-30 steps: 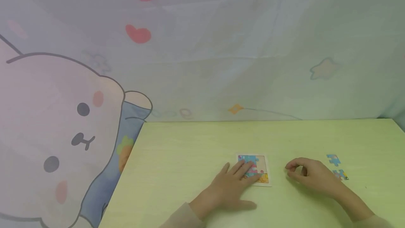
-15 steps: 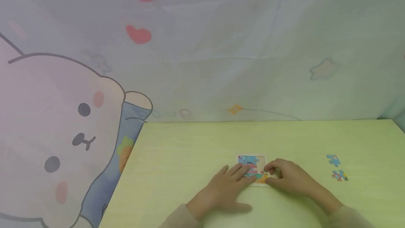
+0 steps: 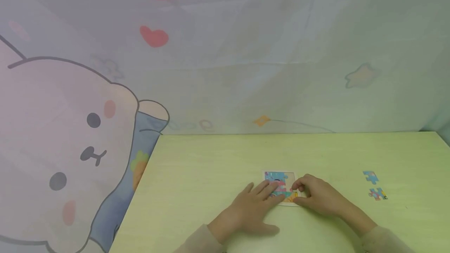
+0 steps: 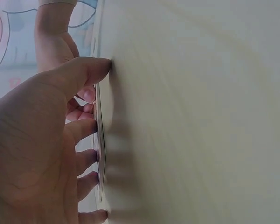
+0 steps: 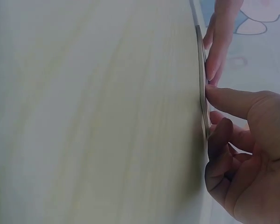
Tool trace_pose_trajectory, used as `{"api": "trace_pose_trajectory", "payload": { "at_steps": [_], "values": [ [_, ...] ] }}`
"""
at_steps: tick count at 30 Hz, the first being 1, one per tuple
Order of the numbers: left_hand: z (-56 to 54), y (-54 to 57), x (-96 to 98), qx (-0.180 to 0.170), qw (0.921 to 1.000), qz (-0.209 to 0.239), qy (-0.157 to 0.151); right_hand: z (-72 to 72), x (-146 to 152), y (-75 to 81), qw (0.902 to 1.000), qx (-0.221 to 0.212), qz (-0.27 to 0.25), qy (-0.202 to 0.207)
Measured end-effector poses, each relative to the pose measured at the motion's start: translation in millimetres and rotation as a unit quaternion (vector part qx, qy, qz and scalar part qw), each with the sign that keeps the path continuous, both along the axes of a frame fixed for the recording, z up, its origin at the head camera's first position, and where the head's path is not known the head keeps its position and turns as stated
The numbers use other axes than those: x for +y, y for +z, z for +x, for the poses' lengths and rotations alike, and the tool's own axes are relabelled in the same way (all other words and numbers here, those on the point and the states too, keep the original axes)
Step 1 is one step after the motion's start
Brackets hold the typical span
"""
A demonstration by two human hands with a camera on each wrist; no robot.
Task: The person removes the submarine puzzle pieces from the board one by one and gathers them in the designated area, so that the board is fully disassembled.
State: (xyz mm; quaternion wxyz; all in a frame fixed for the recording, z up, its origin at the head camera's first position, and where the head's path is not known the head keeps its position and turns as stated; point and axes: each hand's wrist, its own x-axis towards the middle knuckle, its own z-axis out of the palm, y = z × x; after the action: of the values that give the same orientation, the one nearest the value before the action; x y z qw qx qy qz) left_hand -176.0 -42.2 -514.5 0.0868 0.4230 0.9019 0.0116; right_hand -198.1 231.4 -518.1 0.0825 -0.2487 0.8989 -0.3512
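Note:
A small square jigsaw puzzle [image 3: 275,175] in a white frame lies on the table, partly covered by my hands. Blue, pink and orange pieces fill its left and lower parts, while a bare beige patch shows at the upper right. My left hand [image 3: 247,210] lies with spread, straight fingers on the puzzle's left and lower side, thumb out on the table. At the right edge, my right hand [image 3: 318,196] has thumb and index finger around the orange corner puzzle piece [image 3: 291,197], its other fingers curled. The right wrist view shows the thumb [image 5: 228,100] at the board's edge.
Two loose puzzle pieces lie to the right: a blue one [image 3: 370,177] and, nearer, a multicoloured one [image 3: 377,194]. The pale yellow-green table [image 3: 211,155] ends at a printed curtain [image 3: 225,89] behind, with a cartoon animal [image 3: 70,147] on the left.
My right hand has moved left from beside the loose pieces to the puzzle's lower right corner. My left hand has stayed on the puzzle, shifting only slightly.

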Motion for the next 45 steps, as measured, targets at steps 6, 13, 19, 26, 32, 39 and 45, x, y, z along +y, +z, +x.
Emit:
{"api": "trace_pose_trajectory", "payload": {
  "at_steps": [6,13,19,26,32,39,45],
  "values": [
    [-0.7,0.2,0.2,0.008,1.0,-0.001,-0.004,-0.1,-1.0,-0.3,1.0,0.003,0.0,-0.006],
    [-1.0,3.0,0.9,0.002,1.0,-0.003,0.003,0.8,-3.2,0.6,0.9997,-0.008,-0.022,-0.009],
    [-1.0,6.1,2.3,0.003,0.9999,-0.011,0.007,1.9,-4.1,5.5,0.9999,0.005,-0.002,-0.013],
    [-1.2,3.8,2.4,0.008,0.9999,-0.011,0.006,1.0,-3.5,5.2,1.0,0.001,0.0,-0.006],
    [-1.6,1.5,2.0,0.005,0.9999,-0.01,0.007,-1.0,-3.6,1.7,0.9998,-0.014,-0.014,-0.01],
    [0.2,1.8,1.2,-0.003,1.0,-0.005,0.008,-1.6,-3.5,2.4,0.9987,-0.019,-0.047,0.003],
    [1.1,1.3,1.5,-0.015,0.9998,-0.001,0.012,1.1,0.3,3.0,0.9983,0.002,-0.058,-0.01]
  ]
}}
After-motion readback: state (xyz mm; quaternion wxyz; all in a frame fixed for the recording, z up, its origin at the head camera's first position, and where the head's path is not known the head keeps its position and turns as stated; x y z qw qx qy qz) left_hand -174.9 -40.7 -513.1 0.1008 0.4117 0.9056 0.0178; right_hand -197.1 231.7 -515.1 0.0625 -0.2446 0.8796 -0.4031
